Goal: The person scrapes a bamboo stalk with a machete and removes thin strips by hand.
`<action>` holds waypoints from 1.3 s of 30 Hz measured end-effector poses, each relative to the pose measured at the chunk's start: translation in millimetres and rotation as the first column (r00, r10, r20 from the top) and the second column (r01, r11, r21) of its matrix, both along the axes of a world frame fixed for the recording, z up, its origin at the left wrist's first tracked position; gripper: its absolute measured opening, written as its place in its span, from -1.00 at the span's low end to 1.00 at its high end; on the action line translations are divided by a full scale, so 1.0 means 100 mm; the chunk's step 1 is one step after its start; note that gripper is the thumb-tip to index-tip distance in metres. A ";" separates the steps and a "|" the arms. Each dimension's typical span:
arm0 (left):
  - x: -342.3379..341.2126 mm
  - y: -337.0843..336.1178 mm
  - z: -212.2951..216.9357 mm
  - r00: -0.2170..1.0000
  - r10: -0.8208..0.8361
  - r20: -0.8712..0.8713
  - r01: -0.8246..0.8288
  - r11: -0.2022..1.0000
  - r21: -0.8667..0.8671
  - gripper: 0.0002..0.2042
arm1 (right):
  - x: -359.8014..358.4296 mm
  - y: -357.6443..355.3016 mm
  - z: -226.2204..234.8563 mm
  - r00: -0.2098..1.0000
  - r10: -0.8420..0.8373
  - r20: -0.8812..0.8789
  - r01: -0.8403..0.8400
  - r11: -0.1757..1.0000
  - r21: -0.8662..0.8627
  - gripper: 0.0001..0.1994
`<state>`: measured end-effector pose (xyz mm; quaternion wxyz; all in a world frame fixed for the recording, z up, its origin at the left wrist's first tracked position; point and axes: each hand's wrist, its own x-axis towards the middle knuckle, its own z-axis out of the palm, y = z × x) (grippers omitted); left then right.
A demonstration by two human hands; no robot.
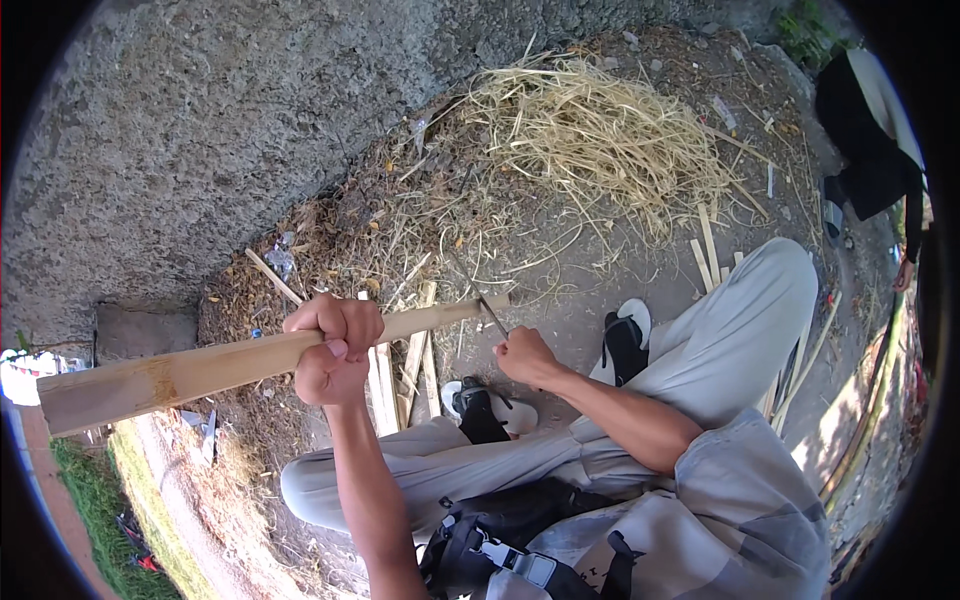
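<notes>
My left hand (333, 348) is clenched around a long pale wooden stick (180, 372) that runs from the left edge to its narrow tip near the middle of the head view. My right hand (524, 355) grips a small knife (492, 314), and its blade touches the stick's far tip. I sit on the ground in grey trousers (720, 330), with my sandalled feet (625, 340) under the stick.
A heap of pale shavings and strips (590, 130) lies on the dirt behind the stick. A few cut wooden slats (405, 370) rest below my left hand. A rough concrete wall (200, 120) rises at the left. Another person in dark clothes (865, 140) is at the upper right.
</notes>
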<state>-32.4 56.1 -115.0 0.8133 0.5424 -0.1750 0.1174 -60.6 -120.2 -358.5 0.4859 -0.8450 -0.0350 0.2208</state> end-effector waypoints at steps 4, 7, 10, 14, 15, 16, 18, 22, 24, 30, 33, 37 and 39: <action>0.04 -0.17 -0.01 0.983 0.186 0.007 -0.186 0.981 0.059 -0.88 | -0.11 0.15 1.11 0.995 0.004 0.103 -0.033 0.960 0.279 -0.75; 0.01 -0.30 -0.05 0.832 0.553 0.056 -0.554 0.832 0.026 -0.80 | -0.18 0.20 0.73 0.979 0.016 0.205 -0.036 0.995 0.094 -0.77; 0.00 -0.22 -0.09 0.862 0.503 0.062 -0.503 0.864 -0.014 -0.80 | -0.02 -0.08 -0.25 0.995 0.057 -0.084 -0.064 0.994 -0.087 -0.80; 0.02 -0.18 -0.10 0.854 0.514 0.083 -0.518 0.855 0.031 -0.81 | -0.06 0.07 0.53 0.997 0.009 -0.072 -0.005 0.998 0.059 -0.81; 0.04 -0.19 -0.09 0.860 0.501 0.096 -0.506 0.862 0.035 -0.81 | -0.07 0.11 0.79 0.999 0.036 -0.018 -0.034 0.990 0.138 -0.80; 0.04 -0.21 -0.09 0.859 0.504 0.090 -0.508 0.861 0.034 -0.81 | -0.09 0.15 0.91 0.998 0.050 0.036 -0.056 0.975 0.216 -0.78; 0.03 -0.25 -0.08 0.875 0.477 0.086 -0.478 0.878 -0.014 -0.85 | -0.11 0.14 0.50 1.000 0.019 -0.003 -0.019 0.989 0.149 -0.75; 0.00 -0.06 -0.10 0.876 0.480 0.044 -0.479 0.877 -0.042 -0.84 | 0.06 -0.06 -0.39 0.998 0.051 -0.028 -0.054 0.991 -0.120 -0.75; 0.04 0.00 -0.10 0.881 0.471 0.047 -0.470 0.882 -0.028 -0.83 | 0.11 -0.02 -0.33 0.989 0.055 -0.139 -0.079 0.980 -0.181 -0.74; 0.02 -0.06 -0.06 0.901 0.430 0.050 -0.430 0.903 -0.011 -0.83 | -0.10 0.16 0.34 0.995 0.064 0.076 -0.063 0.998 -0.012 -0.73; 0.02 0.00 -0.10 0.916 0.398 0.060 -0.394 0.917 -0.060 -0.84 | -0.03 -0.03 -0.51 1.000 -0.013 -0.011 0.010 0.979 -0.204 -0.74; 0.09 -0.13 -0.08 0.912 0.408 0.029 -0.409 0.912 0.032 -0.83 | 0.01 -0.02 -0.42 0.985 -0.003 -0.175 -0.028 0.985 -0.172 -0.75; 0.11 -0.14 -0.06 0.911 0.411 0.034 -0.412 0.910 0.031 -0.83 | -0.05 0.16 -0.05 0.999 -0.036 -0.037 0.034 0.998 -0.050 -0.75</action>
